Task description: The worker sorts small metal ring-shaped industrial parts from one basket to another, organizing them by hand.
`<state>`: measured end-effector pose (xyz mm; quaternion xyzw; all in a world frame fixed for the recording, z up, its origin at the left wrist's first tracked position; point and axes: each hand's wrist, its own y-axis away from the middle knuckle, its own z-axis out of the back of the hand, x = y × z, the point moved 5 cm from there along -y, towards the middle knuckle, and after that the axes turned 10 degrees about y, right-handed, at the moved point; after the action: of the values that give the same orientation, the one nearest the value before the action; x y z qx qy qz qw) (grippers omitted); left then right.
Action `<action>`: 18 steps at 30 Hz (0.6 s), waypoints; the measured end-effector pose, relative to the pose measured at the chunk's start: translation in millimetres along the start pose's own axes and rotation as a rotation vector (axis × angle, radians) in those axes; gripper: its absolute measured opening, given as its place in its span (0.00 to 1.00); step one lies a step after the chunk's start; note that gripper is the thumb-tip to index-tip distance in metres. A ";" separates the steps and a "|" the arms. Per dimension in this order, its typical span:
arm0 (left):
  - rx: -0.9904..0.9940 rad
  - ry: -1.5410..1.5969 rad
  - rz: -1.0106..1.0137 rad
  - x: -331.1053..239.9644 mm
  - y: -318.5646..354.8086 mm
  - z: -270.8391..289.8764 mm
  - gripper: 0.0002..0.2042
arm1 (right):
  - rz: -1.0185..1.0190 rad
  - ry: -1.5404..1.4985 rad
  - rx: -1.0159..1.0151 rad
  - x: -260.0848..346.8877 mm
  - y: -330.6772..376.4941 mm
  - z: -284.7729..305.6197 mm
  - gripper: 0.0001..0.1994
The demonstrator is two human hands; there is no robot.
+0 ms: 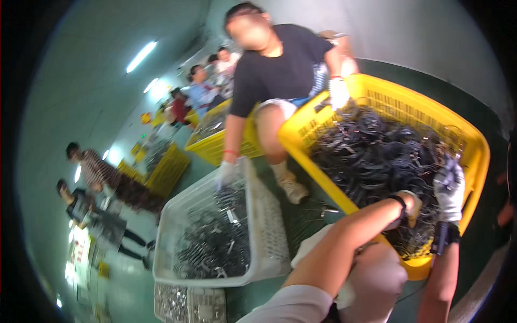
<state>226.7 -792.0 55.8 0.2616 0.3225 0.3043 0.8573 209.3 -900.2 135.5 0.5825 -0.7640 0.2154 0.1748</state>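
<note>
A large yellow plastic basket [481, 156] stands tilted before me, filled with a tangled heap of dark, thin, curved pieces [371, 156], some with shiny metal ends. My left hand [411, 207], at the end of a forearm with a black wristband, reaches down into the near part of the heap. Its fingers are largely hidden there. My right hand [448, 194], in a pale glove with a dark band at the wrist, is raised along the basket's right wall. Its fingers are drawn together near some thin shiny strands, too blurred to name.
Across from me a person [285, 70] in a black top has one gloved hand on the basket and the other in a white crate [269, 231] of small dark metal parts. A tray [207, 308] of silvery parts lies below. Other yellow baskets [172, 167] and people are farther left.
</note>
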 end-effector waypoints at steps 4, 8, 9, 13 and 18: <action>0.188 -0.044 0.072 67.3 -40.2 -37.7 0.34 | -0.156 -0.200 0.124 -41.5 -20.7 8.1 0.13; 0.086 -0.133 0.039 63.8 -58.1 -39.2 0.37 | -0.209 -0.264 0.240 -41.3 -24.6 15.5 0.12; 0.093 -0.152 0.028 56.7 -62.1 -36.4 0.35 | -0.205 -0.253 0.269 -34.5 -29.9 24.3 0.12; 0.139 -0.181 0.112 87.0 -32.7 -39.7 0.29 | -0.191 -0.227 0.342 -68.1 -39.3 6.4 0.12; -0.337 0.045 -0.027 6.4 8.1 34.1 0.23 | -0.123 -0.052 0.191 -8.5 -44.2 70.1 0.18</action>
<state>252.0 -790.7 80.8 0.1031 0.2896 0.3483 0.8855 253.0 -940.7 77.3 0.6478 -0.7070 0.2609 0.1115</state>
